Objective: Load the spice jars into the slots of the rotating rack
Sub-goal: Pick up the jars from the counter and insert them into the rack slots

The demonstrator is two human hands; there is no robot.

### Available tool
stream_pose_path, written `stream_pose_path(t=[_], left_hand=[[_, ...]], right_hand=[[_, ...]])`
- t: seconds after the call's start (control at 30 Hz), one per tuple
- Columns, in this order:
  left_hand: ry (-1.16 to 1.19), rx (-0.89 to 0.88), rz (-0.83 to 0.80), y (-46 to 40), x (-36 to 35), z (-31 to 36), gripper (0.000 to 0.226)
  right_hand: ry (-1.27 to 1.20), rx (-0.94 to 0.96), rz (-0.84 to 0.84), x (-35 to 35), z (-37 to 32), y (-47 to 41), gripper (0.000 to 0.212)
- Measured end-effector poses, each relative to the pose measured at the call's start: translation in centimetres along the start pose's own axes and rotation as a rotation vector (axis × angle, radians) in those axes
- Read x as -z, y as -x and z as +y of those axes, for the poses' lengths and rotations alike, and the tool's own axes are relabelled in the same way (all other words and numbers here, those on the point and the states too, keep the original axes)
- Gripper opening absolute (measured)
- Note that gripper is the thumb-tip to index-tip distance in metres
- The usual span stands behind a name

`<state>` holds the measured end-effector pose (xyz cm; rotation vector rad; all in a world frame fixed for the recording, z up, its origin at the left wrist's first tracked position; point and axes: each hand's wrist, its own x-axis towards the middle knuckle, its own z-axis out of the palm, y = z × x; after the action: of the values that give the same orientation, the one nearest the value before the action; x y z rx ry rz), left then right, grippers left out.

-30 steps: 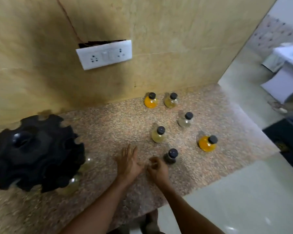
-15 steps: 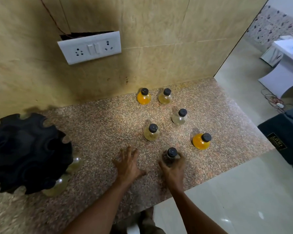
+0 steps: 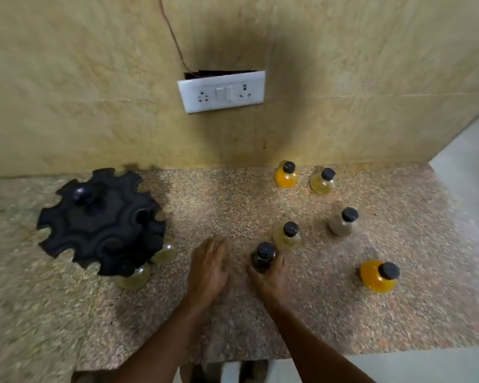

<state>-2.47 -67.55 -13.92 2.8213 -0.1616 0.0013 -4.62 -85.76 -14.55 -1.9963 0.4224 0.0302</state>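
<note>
The right hand (image 3: pixel 271 275), empty a second ago, closed its fingers around the dark jar (image 3: pixel 262 258) just ahead of it.

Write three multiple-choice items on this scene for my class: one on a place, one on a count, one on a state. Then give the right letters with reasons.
1. Where does the black rack stand?
A. left on the counter
B. on the floor
C. under the socket

2. How many jars outside the rack hold bright orange contents?
A. none
B. two
C. four

3. What is the right hand doing?
A. lying flat
B. pointing at the wall
C. gripping the dark jar

Answers: 1 A, it stands at the counter's left end. 2 B, one orange jar by the wall, another near the front. 3 C, its fingers curl round that jar.
</note>
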Motion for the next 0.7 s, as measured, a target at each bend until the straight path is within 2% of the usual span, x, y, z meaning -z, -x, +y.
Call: stream_pose_path(t=[0.1, 0.17, 0.27, 0.4, 0.57, 0.7], left_hand=[[-0.112, 0.098, 0.239, 0.0, 4.0, -2.5, 0.054], [-0.163, 0.204, 0.282, -0.1, 6.0, -4.3, 0.048], [-0.209, 0.369, 0.198, 0.0, 8.2, -7.2, 0.046], [-0.114, 0.523, 0.083, 0.1, 9.6, -9.7, 0.026], [-0.101, 0.558, 0.064, 1.4, 10.1, -11.4, 0.017], [-0.039, 0.533, 0.113, 3.1, 10.3, -13.5, 0.03]], right_hand=[[0.046, 0.089, -0.13, -2.4, -1.7, -0.2, 0.079], [0.084, 0.113, -0.18, -3.9, -2.7, 0.1, 0.078], [0.064, 0.185, -0.273, -6.2, -3.9, 0.5, 0.077], [0.086, 0.214, -0.344, -7.2, -4.3, 1.2, 0.079], [0.087, 0.236, -0.348, -7.9, -5.0, 1.9, 0.081], [0.084, 0.269, -0.423, -9.6, -5.9, 2.5, 0.085]])
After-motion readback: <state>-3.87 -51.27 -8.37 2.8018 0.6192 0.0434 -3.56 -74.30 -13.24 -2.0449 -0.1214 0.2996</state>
